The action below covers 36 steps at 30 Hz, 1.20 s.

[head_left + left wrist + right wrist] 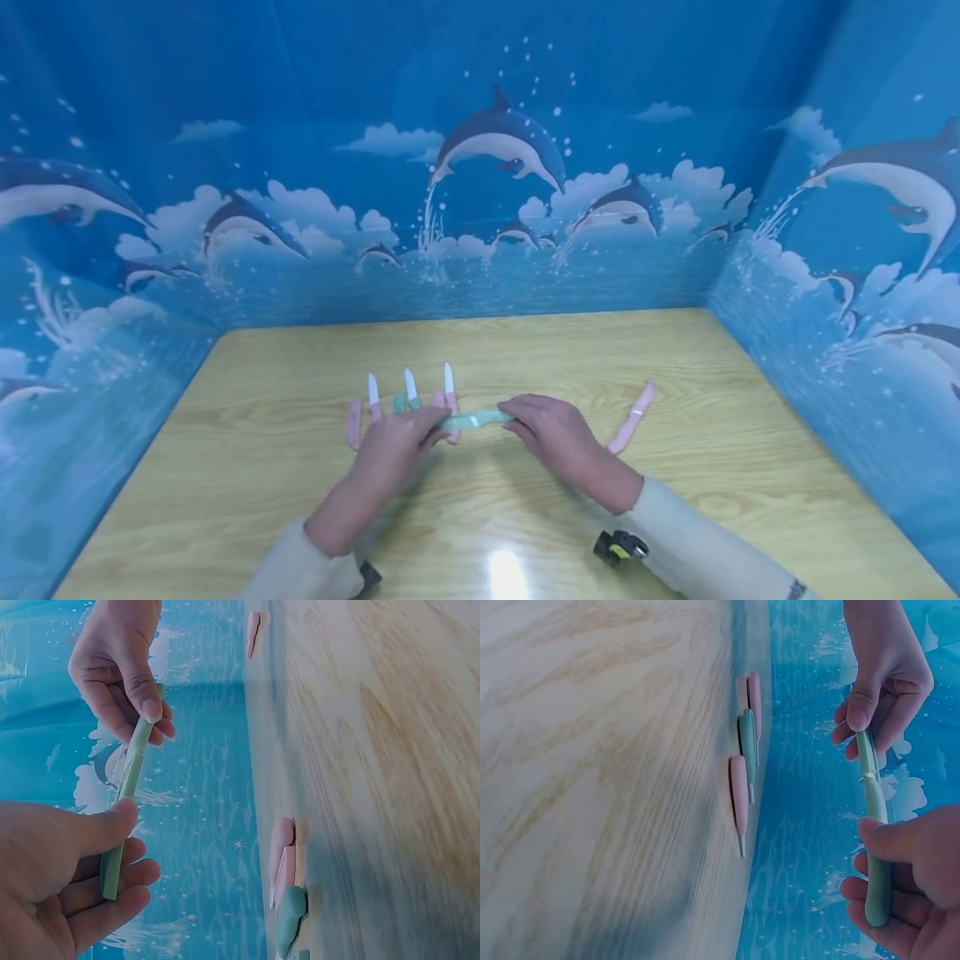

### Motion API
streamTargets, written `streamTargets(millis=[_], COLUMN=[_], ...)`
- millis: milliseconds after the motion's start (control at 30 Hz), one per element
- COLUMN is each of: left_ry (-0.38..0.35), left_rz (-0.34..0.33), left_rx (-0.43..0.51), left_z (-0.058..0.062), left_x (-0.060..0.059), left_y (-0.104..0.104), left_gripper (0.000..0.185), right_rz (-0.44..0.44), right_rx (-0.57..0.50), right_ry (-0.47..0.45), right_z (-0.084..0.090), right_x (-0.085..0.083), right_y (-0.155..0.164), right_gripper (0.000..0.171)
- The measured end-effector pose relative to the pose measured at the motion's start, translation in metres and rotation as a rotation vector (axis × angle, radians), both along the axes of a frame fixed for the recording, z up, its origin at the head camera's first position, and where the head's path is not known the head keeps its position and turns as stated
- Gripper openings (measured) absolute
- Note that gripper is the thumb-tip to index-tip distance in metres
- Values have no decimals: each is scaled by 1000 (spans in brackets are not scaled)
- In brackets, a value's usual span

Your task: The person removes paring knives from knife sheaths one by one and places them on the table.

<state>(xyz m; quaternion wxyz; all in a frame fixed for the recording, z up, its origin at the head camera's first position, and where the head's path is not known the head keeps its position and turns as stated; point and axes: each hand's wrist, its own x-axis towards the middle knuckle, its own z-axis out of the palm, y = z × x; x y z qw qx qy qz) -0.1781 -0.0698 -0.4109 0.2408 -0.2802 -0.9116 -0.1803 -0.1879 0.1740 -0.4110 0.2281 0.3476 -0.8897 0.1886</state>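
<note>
Both hands hold a light green sheathed paring knife [476, 419] level above the table, with a narrow gap line near its middle. My left hand [397, 446] pinches the sheath end between thumb and fingers. The rounded handle [879, 889] lies in the grip of my right hand [558, 437]. Behind the left hand, three knives with white blades lie side by side, points away from me: a pink-handled knife [373, 392], a green-handled knife [412, 387] and another pink-handled knife [449, 387]. The left hand partly hides them.
Beside the bare knives lie a pink sheath [354, 423], a green sheath [399, 403] and a second pink sheath [438, 399]. A pink sheathed knife [632, 417] lies slanted beyond the right forearm. Blue dolphin-print curtains [480, 283] enclose the wooden table [285, 500].
</note>
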Motion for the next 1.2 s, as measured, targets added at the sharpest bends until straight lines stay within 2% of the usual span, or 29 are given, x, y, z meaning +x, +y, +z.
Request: streamTargets(millis=[100, 267, 400, 800, 1033, 1200], left_ry=[-10, -67, -95, -62, -145, -130], left_rz=[6, 35, 33, -1, 23, 18], left_rx=[11, 13, 20, 36, 34, 42], left_z=[0, 1, -1, -3, -4, -6], left_x=[0, 2, 3, 2, 5, 5], left_y=[1, 3, 4, 5, 4, 4], left_gripper=[20, 23, 24, 22, 20, 20], right_rz=[-2, -16, -16, 4, 8, 7], right_rx=[-1, 9, 5, -30, -29, -35], right_ry=[-2, -22, -38, -61, -56, -58], right_z=[1, -1, -3, -6, -10, -12], right_x=[0, 1, 1, 2, 1, 0], right_y=[0, 1, 3, 7, 10, 12], right_gripper=[28, 29, 29, 27, 26, 26])
